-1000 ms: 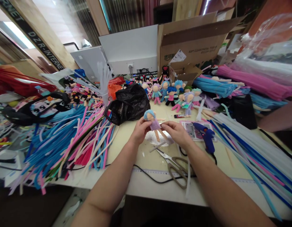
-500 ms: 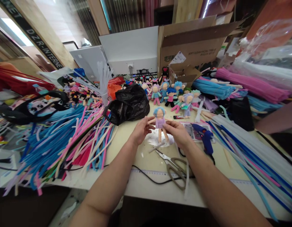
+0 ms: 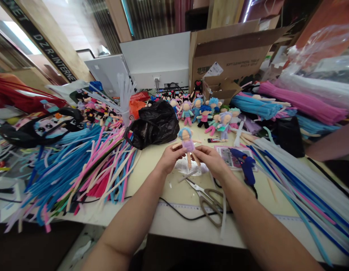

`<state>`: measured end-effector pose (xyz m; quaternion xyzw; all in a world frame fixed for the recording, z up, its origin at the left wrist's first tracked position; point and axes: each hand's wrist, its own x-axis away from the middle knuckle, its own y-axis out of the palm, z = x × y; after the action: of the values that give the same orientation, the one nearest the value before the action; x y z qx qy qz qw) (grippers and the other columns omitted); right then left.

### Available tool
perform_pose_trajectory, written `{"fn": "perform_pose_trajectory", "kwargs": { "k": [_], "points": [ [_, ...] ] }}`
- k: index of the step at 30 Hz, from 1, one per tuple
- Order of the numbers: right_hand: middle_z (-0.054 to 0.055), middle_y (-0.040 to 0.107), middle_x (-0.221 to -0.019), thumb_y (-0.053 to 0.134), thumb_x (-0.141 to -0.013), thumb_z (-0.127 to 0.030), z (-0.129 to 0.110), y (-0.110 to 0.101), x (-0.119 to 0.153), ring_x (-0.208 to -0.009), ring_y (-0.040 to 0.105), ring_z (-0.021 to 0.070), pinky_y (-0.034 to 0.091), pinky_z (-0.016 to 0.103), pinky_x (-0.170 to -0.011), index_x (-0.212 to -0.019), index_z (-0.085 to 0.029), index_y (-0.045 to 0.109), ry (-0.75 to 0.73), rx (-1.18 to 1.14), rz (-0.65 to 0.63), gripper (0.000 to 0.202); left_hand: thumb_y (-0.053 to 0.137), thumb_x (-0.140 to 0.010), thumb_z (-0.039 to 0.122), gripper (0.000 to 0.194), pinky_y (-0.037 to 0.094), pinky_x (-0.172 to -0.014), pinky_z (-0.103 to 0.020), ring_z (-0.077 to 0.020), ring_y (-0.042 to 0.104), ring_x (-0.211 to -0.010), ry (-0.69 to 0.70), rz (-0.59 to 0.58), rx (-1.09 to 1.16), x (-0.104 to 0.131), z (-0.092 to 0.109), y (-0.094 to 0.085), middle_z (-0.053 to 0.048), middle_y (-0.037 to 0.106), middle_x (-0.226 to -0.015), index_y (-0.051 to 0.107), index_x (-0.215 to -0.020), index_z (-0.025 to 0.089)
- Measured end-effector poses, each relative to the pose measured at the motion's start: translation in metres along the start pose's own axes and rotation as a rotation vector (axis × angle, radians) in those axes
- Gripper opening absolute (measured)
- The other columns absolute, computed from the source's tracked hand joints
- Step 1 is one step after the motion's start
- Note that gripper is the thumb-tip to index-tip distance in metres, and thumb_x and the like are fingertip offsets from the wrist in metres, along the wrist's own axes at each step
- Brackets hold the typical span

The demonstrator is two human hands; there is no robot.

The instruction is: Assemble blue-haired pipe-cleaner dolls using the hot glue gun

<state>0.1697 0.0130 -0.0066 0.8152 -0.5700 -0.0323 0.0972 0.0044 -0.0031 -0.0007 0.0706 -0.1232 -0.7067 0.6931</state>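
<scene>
A small pipe-cleaner doll (image 3: 188,145) with blue hair, a lilac top and beige limbs is held up over the middle of the table. My left hand (image 3: 172,157) pinches it at the left side of its body. On the other side, the fingers of my right hand (image 3: 207,158) close on it near the hip and leg. Below the doll, scissors (image 3: 204,199) with grey-brown handles lie partly open on the table. To the right rests a blue glue gun (image 3: 246,165) on a printed card (image 3: 227,156).
Blue and pink pipe cleaners (image 3: 69,162) heap up at left; white and blue ones (image 3: 301,180) lie at right. A black plastic bag (image 3: 154,124) and finished dolls (image 3: 205,116) stand behind, before a cardboard box (image 3: 227,56). A black cable (image 3: 177,212) crosses the front.
The doll has tilted and shifted slightly left. My left hand has moved in from its arm to grip the body, and its arms now spread out on both sides.
</scene>
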Motion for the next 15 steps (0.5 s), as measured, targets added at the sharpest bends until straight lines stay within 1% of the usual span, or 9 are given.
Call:
{"fn": "perform_pose_trajectory", "kwargs": {
  "k": [4, 8, 11, 13, 15],
  "points": [
    [0.001, 0.067, -0.071, 0.075, -0.063, -0.047, 0.0001, 0.0012, 0.0, -0.062, 0.055, 0.0125, 0.041, 0.027, -0.062, -0.073, -0.017, 0.067, -0.031, 0.028, 0.013, 0.033, 0.081, -0.058, 0.032, 0.033, 0.036, -0.061, -0.024, -0.008, 0.048, -0.06, 0.008, -0.01, 0.003, 0.0, -0.0003, 0.0007, 0.001, 0.061, -0.07, 0.07, -0.083, 0.015],
    [0.001, 0.066, -0.069, 0.073, -0.065, -0.047, 0.0001, 0.0012, 0.0007, -0.061, 0.054, 0.0127, 0.041, 0.027, -0.061, -0.073, -0.017, 0.066, -0.043, 0.053, 0.026, 0.032, 0.079, -0.061, 0.036, 0.033, 0.036, -0.06, -0.023, -0.0091, 0.051, -0.063, -0.02, 0.027, -0.04, -0.0005, 0.0009, -0.0024, 0.0, 0.061, -0.072, 0.07, -0.086, 0.015],
    [-0.001, 0.063, -0.066, 0.071, -0.068, -0.046, -0.0006, 0.001, 0.0015, -0.059, 0.052, 0.0122, 0.041, 0.027, -0.06, -0.073, -0.018, 0.066, -0.088, 0.126, 0.02, 0.029, 0.077, -0.064, 0.039, 0.03, 0.033, -0.055, -0.021, -0.008, 0.048, -0.06, 0.001, 0.026, -0.048, -0.0018, 0.0019, -0.0057, 0.001, 0.057, -0.068, 0.069, -0.08, 0.015],
    [-0.001, 0.063, -0.066, 0.069, -0.071, -0.044, -0.0014, 0.0013, 0.0016, -0.061, 0.053, 0.0125, 0.041, 0.027, -0.06, -0.073, -0.017, 0.066, -0.125, 0.191, 0.012, 0.027, 0.078, -0.063, 0.037, 0.027, 0.031, -0.053, -0.021, -0.0069, 0.045, -0.057, 0.007, 0.016, -0.04, -0.0026, 0.002, -0.0066, 0.003, 0.055, -0.063, 0.068, -0.075, 0.015],
    [0.0, 0.065, -0.072, 0.067, -0.072, -0.042, -0.0023, 0.0018, 0.0007, -0.066, 0.056, 0.0135, 0.043, 0.027, -0.064, -0.077, -0.018, 0.067, -0.156, 0.204, 0.003, 0.025, 0.08, -0.06, 0.034, 0.027, 0.031, -0.052, -0.02, -0.006, 0.043, -0.054, -0.007, 0.018, -0.022, -0.0031, 0.0018, -0.0065, 0.004, 0.053, -0.06, 0.066, -0.073, 0.015]
  ]
}}
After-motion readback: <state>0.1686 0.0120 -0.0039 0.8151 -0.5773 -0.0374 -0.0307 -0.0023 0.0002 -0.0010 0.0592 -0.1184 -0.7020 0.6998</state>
